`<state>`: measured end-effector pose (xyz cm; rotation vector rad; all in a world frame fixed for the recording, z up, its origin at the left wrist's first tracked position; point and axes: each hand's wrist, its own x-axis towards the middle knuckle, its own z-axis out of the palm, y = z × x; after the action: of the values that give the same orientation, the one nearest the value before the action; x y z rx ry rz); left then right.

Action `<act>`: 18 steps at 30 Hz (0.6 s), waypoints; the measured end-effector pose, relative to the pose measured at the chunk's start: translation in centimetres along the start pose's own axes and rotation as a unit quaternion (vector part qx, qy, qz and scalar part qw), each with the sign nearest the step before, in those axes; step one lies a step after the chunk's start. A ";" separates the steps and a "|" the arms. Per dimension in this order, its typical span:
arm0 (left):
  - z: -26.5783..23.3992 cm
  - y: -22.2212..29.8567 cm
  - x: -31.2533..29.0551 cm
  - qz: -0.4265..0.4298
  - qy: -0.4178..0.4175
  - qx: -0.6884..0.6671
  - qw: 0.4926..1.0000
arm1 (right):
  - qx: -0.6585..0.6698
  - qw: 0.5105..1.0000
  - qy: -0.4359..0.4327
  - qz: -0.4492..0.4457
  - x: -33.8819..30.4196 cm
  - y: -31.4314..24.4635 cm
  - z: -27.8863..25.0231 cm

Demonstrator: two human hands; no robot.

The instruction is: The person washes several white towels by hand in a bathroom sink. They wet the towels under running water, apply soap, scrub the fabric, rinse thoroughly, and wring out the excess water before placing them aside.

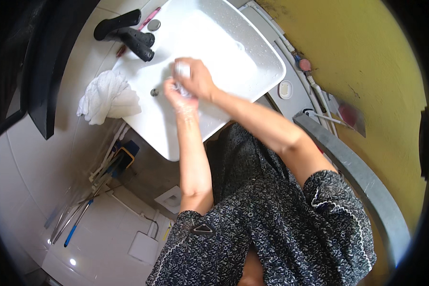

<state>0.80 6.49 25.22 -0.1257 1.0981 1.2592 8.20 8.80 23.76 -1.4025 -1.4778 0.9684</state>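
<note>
Over the white sink (267, 64), my two hands are close together, blurred by motion. My right hand (200, 78) is closed round a small white thing (182, 70), too smeared to tell whether it is soap or bunched cloth. Just below it, my left hand (180, 99) is curled with its palm side up, and whitish, crumpled-looking material (180, 88) shows between the two hands. My left wrist looks wet, with some suds on it. What the left fingers grip is hidden.
A black tap (138, 45) stands at the sink's far left, near a pink stick-like item (150, 18). A white towel (107, 97) drapes over the left rim. To the right are a soap dish (285, 89), pipes (314, 88) and a grey ledge (357, 176).
</note>
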 end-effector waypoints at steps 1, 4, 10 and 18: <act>0.5 1.0 -0.8 -0.020 -0.046 0.016 0.999 | -0.040 0.991 0.028 -0.125 -1.7 0.2 0.3; -4.4 -3.4 1.7 0.148 -0.293 -0.155 0.932 | -0.094 0.988 -0.014 -0.121 -2.5 -3.4 0.2; 2.4 0.2 -1.4 -0.005 0.018 0.086 0.996 | 0.011 0.997 -0.002 0.073 2.0 -1.5 -0.3; 2.5 -1.2 0.5 0.034 -0.056 0.064 0.996 | 0.040 0.984 -0.098 0.142 5.1 0.1 -1.2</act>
<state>3.18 8.01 25.61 0.0780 1.0906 1.2370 9.33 13.83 24.44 -1.5196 -1.3838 1.3632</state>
